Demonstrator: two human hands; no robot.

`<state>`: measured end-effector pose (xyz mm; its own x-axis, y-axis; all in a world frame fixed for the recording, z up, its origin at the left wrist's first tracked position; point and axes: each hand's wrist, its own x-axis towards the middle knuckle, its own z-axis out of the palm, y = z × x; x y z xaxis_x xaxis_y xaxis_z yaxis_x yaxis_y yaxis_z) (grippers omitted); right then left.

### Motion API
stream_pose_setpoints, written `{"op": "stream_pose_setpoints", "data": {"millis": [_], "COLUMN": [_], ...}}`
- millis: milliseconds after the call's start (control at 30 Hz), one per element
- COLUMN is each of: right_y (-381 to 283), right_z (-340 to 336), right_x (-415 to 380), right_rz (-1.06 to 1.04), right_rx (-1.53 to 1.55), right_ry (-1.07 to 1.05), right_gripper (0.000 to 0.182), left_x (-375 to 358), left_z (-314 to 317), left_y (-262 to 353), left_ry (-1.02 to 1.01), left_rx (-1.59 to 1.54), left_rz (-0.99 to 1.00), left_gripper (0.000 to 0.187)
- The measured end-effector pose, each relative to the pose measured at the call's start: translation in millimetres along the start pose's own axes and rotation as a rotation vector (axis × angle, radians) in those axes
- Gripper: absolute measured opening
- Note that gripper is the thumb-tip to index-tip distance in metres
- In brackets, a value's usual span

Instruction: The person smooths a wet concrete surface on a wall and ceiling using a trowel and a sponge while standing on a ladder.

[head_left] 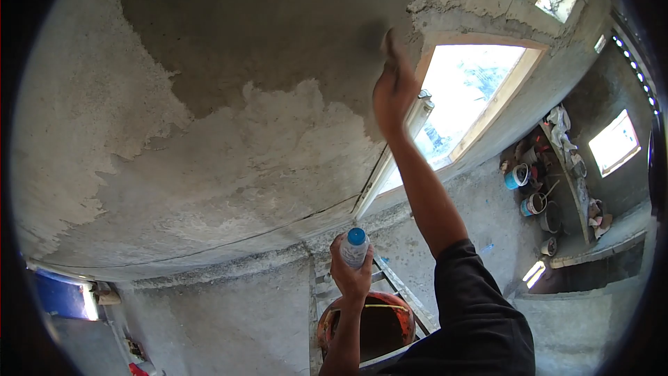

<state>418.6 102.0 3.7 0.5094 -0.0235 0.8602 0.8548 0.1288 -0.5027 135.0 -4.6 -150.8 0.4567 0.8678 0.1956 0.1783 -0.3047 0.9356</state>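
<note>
My left hand is closed around a small clear plastic bottle with a blue cap, held upright low in front of the wall. Raised high, my right hand is near the wall, just left of the window frame. Its fingers stretch upward, slightly blurred, with a dark smudge like a shadow beside the fingertips. Darker, damp-looking plaster covers the upper wall, with a ragged edge against the paler surface below.
An orange-rimmed bucket with dark contents stands below my left hand, by a ladder. A long pale bar leans by the window. At right, several buckets sit near a plank. A blue panel is far left.
</note>
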Motion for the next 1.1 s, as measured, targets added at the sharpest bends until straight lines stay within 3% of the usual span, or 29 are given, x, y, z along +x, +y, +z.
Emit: {"op": "stream_pose_setpoints", "data": {"millis": [133,200,233,300,333,400,433,500,533,633,700,767,800,867,933,1000,1067,1100], "right_y": [-8.9,2.5,3.6,-0.2,0.1,3.1,0.2,-9.1,-9.3,-5.0,10.9,15.1,7.1,-9.4,-8.0,-27.3,-9.9,-3.3], "right_z": [18.8,25.9,22.3,10.7,7.1,-1.5,-0.7,6.9,10.4,15.2,21.8,18.9,11.2,1.6,-3.7,-3.9,5.7,10.7], "right_x": [36.2,15.0,2.8,-24.4,-28.3,-32.0,-20.3,22.6,33.5,36.9,-6.4,-44.5,-54.5,-63.8,-45.8,-6.0,38.2,39.0], "right_rz": [-0.158,-0.337,-0.342,-0.359,-0.366,-0.088,-0.085,-0.174,-0.173,-0.189,-0.248,-0.473,-0.476,-0.180,-0.033,0.185,-0.263,-0.260], "right_rx": [0.006,-0.268,-0.269,-0.186,-0.184,-0.082,-0.079,-0.036,-0.036,-0.064,-0.173,-0.142,-0.142,0.038,-0.077,0.049,-0.057,-0.056], "right_ry": [0.095,-0.137,-0.136,-0.388,-0.393,-0.189,-0.191,0.141,0.145,-0.018,-0.285,-0.426,-0.432,-0.400,-0.267,-0.045,0.169,0.170], "right_gripper": [0.056,0.052,0.052,0.049,0.049,0.056,0.056,0.058,0.058,0.051,0.053,0.053,0.053,0.046,0.044,0.044,0.046,0.046], "left_x": [0.2,0.3,1.1,0.6,0.5,0.5,-0.1,-0.7,0.6,0.8,-0.8,0.8,-0.8,-0.4,-0.8,-0.5,0.8,1.0], "left_z": [1.2,0.6,1.0,0.7,1.0,0.9,-0.3,0.0,0.5,1.1,0.9,2.5,2.6,2.8,0.7,0.3,1.1,1.1], "left_y": [-4.9,-3.6,-2.8,-3.3,-3.4,-1.4,-0.9,-2.1,-2.5,-0.5,-1.5,-2.8,-3.6,-3.9,-1.9,-2.2,-3.9,-5.7], "left_ry": [-0.002,0.003,0.012,0.015,0.015,0.014,0.008,0.013,0.019,0.007,-0.001,0.004,-0.002,-0.006,-0.001,0.006,0.014,0.014], "left_rx": [0.028,0.033,0.035,0.031,0.033,0.029,0.033,0.026,0.015,0.025,0.023,0.016,0.008,0.000,0.003,0.011,0.015,0.019], "left_rz": [0.013,0.038,0.063,0.056,0.047,0.038,0.031,0.044,0.063,0.042,0.037,0.035,0.023,0.010,0.019,0.023,0.030,0.034], "left_gripper": [0.057,0.057,0.057,0.057,0.056,0.057,0.057,0.057,0.057,0.057,0.057,0.057,0.058,0.058,0.058,0.058,0.058,0.059]}}
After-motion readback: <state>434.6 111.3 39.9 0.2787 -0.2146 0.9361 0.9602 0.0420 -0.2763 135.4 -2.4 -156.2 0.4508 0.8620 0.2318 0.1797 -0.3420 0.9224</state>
